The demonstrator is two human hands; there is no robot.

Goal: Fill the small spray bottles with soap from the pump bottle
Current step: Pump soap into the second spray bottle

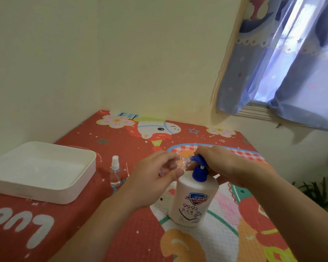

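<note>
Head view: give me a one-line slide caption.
Left hand holds a clear small bottle at the blue nozzle of the Safeguard pump bottle while the right hand rests on the pump.

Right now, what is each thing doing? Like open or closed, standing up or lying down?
Pump bottle: standing upright on the mat, blue pump top on.
Clear small bottle: tilted sideways, mouth at the pump spout, cap off.
Spray bottle: standing upright, cap on, beside the tray.
Tray: lying flat on the mat.
Left hand: holding the clear small bottle.
Right hand: on the pump top.
</note>
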